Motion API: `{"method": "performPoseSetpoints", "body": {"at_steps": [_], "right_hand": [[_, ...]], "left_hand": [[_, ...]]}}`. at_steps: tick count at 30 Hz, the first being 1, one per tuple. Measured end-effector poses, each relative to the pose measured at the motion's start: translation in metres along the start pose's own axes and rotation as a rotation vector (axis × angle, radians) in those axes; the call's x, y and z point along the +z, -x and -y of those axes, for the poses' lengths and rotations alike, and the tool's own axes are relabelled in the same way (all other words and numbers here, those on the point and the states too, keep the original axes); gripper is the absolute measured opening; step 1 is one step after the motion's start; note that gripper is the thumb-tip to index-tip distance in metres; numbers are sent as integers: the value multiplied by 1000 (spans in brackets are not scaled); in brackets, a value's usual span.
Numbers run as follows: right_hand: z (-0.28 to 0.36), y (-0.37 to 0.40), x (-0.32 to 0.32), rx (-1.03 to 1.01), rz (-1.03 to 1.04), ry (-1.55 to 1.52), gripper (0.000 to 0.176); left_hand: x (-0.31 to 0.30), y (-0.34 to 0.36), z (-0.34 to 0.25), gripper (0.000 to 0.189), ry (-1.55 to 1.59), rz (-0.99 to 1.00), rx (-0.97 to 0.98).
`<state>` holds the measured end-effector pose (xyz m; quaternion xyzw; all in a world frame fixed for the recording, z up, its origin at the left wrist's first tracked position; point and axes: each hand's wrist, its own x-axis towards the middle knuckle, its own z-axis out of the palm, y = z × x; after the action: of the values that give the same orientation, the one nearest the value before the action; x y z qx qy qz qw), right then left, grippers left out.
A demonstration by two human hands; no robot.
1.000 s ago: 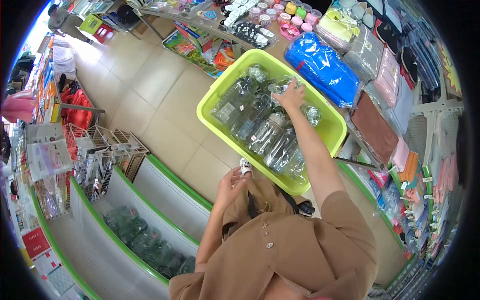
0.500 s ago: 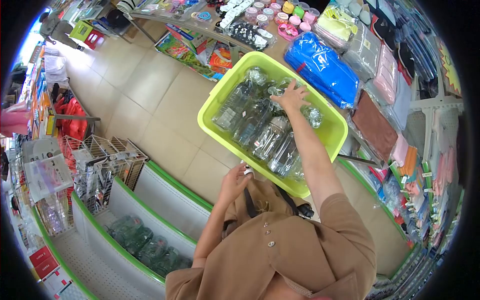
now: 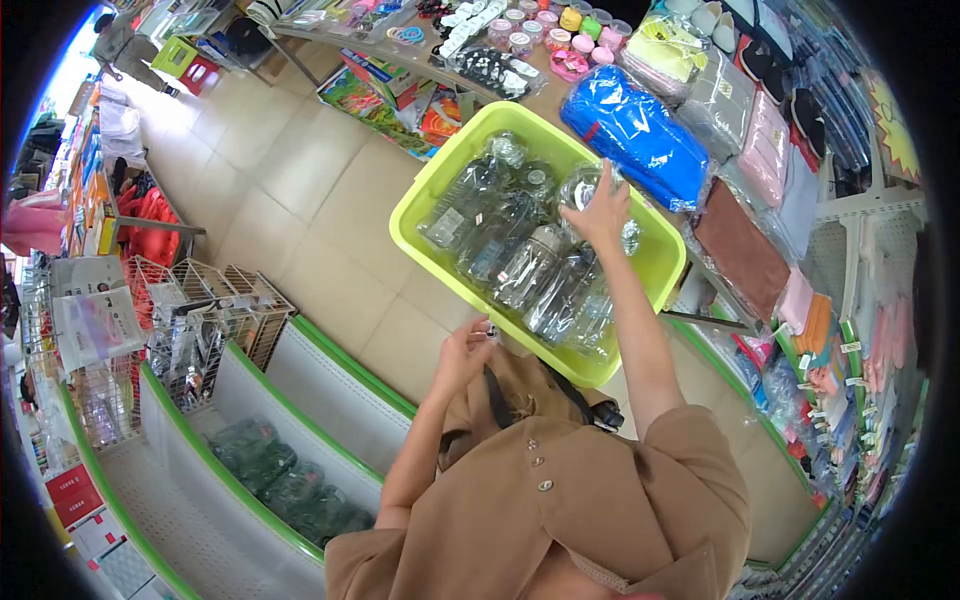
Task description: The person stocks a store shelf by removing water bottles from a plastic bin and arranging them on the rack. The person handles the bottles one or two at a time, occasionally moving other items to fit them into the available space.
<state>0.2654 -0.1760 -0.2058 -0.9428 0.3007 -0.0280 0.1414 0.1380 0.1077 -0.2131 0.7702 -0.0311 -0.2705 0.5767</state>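
Observation:
A lime-green tub [image 3: 436, 258] holds several clear plastic bottles [image 3: 530, 265], most lying side by side. My right hand [image 3: 603, 208] is inside the tub at its upper right, fingers wrapped round a clear plastic bottle [image 3: 578, 187] whose round end faces up. Outside the tub, by its lower left rim, my left hand [image 3: 468, 352] is closed on a small white and dark object [image 3: 491, 331], too small to make out.
Green-edged shelves [image 3: 330, 375] stand at the lower left, with dark-green bottles [image 3: 285, 480] on one. Wire baskets [image 3: 215, 310] are beside them. A table with a blue wrapped package [image 3: 640, 135] lies beyond the tub. A person [image 3: 130, 50] stands at the far left.
My right hand has closed from spread fingers onto a bottle, which now stands higher in the tub. My left hand remains beside the rim. The view has shifted slightly.

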Motion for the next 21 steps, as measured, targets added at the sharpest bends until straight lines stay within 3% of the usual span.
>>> {"method": "performPoseSetpoints", "body": {"at_steps": [1, 2, 4, 6, 7, 9, 10, 11, 13, 15, 17, 18, 19, 20, 21], "right_hand": [[-8, 13, -8, -144, -153, -40, 109], [-14, 27, -17, -147, -158, -37, 109], [-17, 66, -46, -365, -196, -204, 103], [-28, 102, -48, -570, -285, -180, 92], [-38, 118, -44, -656, -222, -183, 86], [-55, 146, -34, -741, -167, -185, 81], [-61, 158, -32, -792, -125, -230, 77], [-66, 163, -31, -843, -79, -276, 73], [-76, 165, -32, -840, -73, -348, 70], [-84, 170, -32, -829, -67, -431, 67], [-90, 167, -30, -651, 7, -681, 61], [-91, 165, -29, -654, 3, -686, 61], [-92, 163, -28, -457, -6, -810, 61], [-93, 161, -27, -259, -12, -927, 60], [-98, 156, -20, -269, -12, -931, 60]], "left_hand": [[5, -4, -2, 44, 85, 35, -14], [12, -10, -6, 44, 89, 35, -9], [33, -30, -25, 53, 434, 51, -112], [56, -57, -30, 61, 851, 119, -217], [60, -69, -33, 61, 849, 124, -216], [68, -92, -35, 68, 1018, 415, -381], [78, -102, -23, 71, 892, 282, -418], [86, -106, -9, 71, 893, 283, -416], [88, -103, -6, 70, 657, 220, -455], [87, -97, -5, 72, 713, 232, -452], [87, -94, -7, 73, 715, 277, -421], [87, -92, -13, 74, 691, 295, -427], [88, -86, -18, 74, 690, 290, -422], [91, -78, -23, 86, 630, 308, -407], [93, -69, -32, 98, 569, 323, -390]]}}
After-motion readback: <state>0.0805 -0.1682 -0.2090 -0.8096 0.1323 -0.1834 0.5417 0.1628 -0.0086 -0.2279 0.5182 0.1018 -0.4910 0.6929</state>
